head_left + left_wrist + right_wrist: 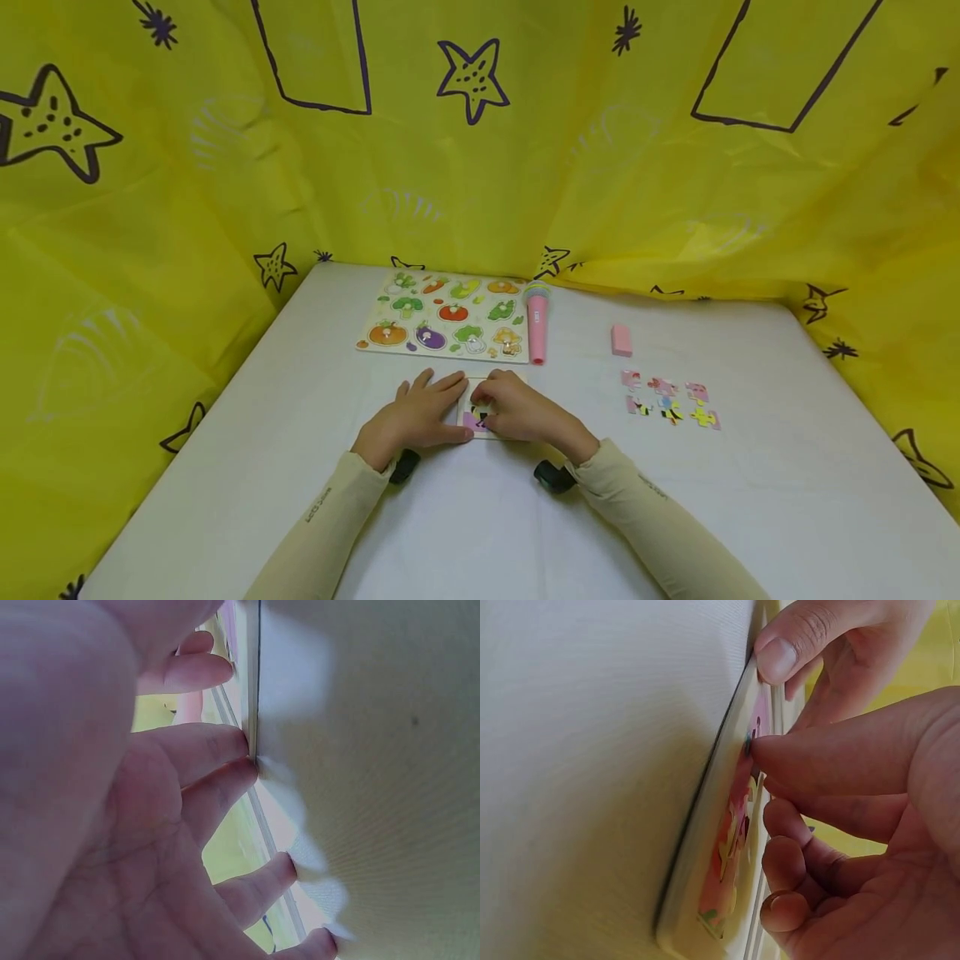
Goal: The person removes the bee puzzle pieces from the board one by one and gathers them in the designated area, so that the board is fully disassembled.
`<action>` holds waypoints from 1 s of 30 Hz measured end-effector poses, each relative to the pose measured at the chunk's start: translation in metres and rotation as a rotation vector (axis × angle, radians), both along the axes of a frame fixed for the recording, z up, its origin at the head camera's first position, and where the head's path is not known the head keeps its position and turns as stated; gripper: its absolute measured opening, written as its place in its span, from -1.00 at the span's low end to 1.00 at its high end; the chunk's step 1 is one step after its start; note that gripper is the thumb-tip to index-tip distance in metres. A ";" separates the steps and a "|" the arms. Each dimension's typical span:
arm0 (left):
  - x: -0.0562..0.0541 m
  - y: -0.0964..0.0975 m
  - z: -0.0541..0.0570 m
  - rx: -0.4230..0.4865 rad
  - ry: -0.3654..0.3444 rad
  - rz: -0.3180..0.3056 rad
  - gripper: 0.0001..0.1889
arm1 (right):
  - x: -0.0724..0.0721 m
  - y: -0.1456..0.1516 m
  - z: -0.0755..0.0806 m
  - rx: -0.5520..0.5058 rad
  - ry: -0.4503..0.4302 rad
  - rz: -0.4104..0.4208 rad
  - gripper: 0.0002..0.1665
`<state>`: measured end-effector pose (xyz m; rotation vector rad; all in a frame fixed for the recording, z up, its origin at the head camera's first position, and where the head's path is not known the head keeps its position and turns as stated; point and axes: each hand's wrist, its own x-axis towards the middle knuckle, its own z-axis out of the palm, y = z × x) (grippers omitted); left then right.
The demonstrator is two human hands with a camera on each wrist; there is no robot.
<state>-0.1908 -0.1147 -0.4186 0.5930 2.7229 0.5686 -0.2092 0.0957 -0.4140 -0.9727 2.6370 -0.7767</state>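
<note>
A small framed puzzle board (471, 425) lies flat on the table, a pink and yellow picture inside its pale rim. My left hand (420, 414) steadies it with spread fingers. Those fingertips touch its left edge and the table, and the thumb lies at its lower rim. My right hand (520, 408) is over the board, hiding much of the picture. In the right wrist view its thumb and index finger pinch a puzzle piece (748, 742) right at the board's surface, with the other fingers curled. Several loose puzzle pieces (669, 403) lie in two rows to the right.
Behind the hands lies a wooden vegetable peg board (442, 312), with a pink toy microphone (537, 327) along its right side. A pink block (621, 340) stands beyond the loose pieces. Yellow patterned cloth (480, 192) hangs around the white table (480, 533).
</note>
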 end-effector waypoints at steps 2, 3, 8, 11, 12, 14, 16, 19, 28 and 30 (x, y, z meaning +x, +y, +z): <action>0.000 -0.001 0.000 0.000 0.003 -0.002 -0.09 | 0.000 -0.001 0.001 -0.005 0.003 0.013 -0.69; 0.000 -0.001 0.000 0.000 0.005 -0.003 -0.09 | 0.000 -0.002 0.000 -0.008 0.003 0.018 -0.69; 0.001 -0.001 0.001 0.006 0.005 -0.002 -0.10 | -0.001 -0.004 -0.003 -0.005 0.002 0.026 -0.73; 0.001 0.000 0.002 0.008 0.000 0.001 -0.10 | -0.001 -0.005 -0.005 -0.001 -0.006 0.018 -0.74; 0.002 0.000 0.002 0.008 0.000 0.002 -0.10 | -0.001 -0.005 -0.005 -0.004 -0.008 0.015 -0.75; 0.002 0.000 0.003 0.009 0.002 0.004 -0.10 | 0.000 -0.005 -0.006 -0.011 -0.010 0.008 -0.76; 0.002 0.001 0.002 0.005 -0.001 0.006 -0.10 | 0.002 -0.005 -0.007 -0.022 -0.011 0.003 -0.77; 0.002 0.001 0.001 0.003 -0.006 0.014 -0.10 | 0.005 -0.005 -0.009 -0.045 -0.009 0.001 -0.78; 0.002 0.003 0.000 -0.003 -0.005 0.017 -0.10 | 0.009 -0.005 -0.010 -0.061 0.024 -0.001 -0.79; 0.002 0.003 0.002 -0.004 -0.005 0.018 -0.10 | 0.009 -0.004 -0.010 -0.062 0.036 -0.004 -0.78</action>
